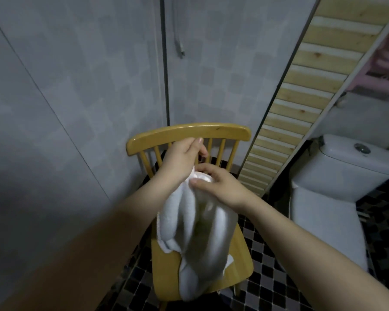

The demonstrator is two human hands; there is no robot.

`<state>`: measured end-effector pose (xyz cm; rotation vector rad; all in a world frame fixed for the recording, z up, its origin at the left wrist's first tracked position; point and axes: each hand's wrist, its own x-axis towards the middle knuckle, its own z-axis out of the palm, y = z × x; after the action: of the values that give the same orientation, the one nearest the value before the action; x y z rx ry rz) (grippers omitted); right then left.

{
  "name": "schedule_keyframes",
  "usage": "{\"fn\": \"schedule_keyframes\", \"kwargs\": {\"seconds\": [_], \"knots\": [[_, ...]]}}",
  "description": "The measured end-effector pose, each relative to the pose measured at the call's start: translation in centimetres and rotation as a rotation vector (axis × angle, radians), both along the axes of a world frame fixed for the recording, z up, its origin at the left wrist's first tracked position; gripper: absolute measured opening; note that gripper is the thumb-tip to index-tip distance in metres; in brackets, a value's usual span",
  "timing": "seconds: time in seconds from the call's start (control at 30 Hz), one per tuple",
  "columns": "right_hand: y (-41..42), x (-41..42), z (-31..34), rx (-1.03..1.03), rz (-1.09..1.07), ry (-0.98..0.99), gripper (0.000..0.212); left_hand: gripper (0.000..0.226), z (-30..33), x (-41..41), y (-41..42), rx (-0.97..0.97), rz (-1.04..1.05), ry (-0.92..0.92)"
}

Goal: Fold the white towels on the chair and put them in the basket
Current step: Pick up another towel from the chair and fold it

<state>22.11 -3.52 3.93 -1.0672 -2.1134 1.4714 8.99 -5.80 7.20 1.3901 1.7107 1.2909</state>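
Towel (195, 223) in the air, bunched and hanging over the seat of the wooden chair (186, 132), its lower end draping down onto the seat. Right hand (220, 184) pinches the top edge, thumb pressed to the cloth and fingers curled over the bunch. Left hand (184, 157) is raised just above it, fingers curled; whether they catch a bit of cloth I cannot tell. No neat fold shows yet, so by my reading this is early going: the folding is barely begun, and the basket is nowhere in view, so the putting away is all to come. How many towels sit in that bundle is unclear. Round about: grey tiled walls, checkered mosaic floor (267, 277), a white toilet (337, 176) to the right, a slatted wooden panel (301, 97) leaning behind.
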Motion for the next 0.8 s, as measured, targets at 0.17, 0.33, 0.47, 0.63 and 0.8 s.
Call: {"fn": "schedule_keyframes", "kwargs": {"seconds": [0.17,0.33,0.47,0.63,0.8], "knots": [[-0.1,-1.7,0.2,0.195,0.057,0.015,0.017,0.009,-0.9,-0.4,-0.6,0.074,-0.100,0.175],[1.6,-0.1,0.3,0.180,-0.189,0.005,0.007,0.018,-3.3,-3.4,-1.9,-0.098,-0.135,0.333],[1.7,0.7,0.5,0.003,-0.333,0.087,0.009,0.026,-4.4,-3.9,-3.1,-0.121,-0.073,-0.081],[0.8,-0.2,0.5,0.374,-0.124,-0.368,0.019,0.023,-5.0,-1.3,-2.7,-0.263,0.014,-0.600],[0.2,0.0,0.5,-0.359,-0.266,0.018,0.025,0.020,-5.9,0.8,-2.8,-0.268,0.126,-0.707]]}}
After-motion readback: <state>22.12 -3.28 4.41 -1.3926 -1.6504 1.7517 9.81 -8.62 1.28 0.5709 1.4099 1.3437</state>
